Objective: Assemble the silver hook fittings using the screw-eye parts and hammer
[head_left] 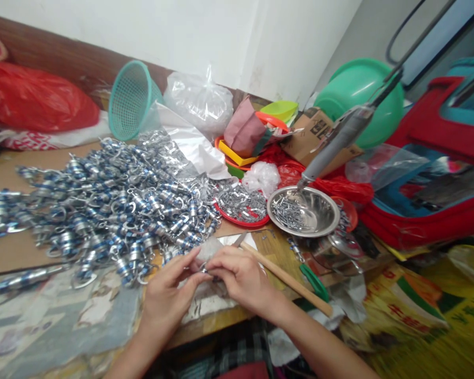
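Note:
At the front edge of the workbench my left hand [173, 288] and my right hand [243, 275] meet, fingertips pinched together. Between them is a small shiny metal piece [204, 269], mostly covered by the fingers, so its kind does not show. Just beyond my hands lies a greyish block [210, 247]. A hammer-like tool with a wooden handle [288, 279] slants away from beside my right hand. Left of my hands spreads a big heap of silver and blue metal hook fittings [130, 205].
Behind are a red tray [245, 223] of small metal pieces and a steel bowl [326, 213] of pins. A grey power screwdriver [332, 139] hangs above the bowl. Green-handled scissors [314, 282] lie at right. A turquoise basket [129, 100] and green basin [363, 84] stand further back.

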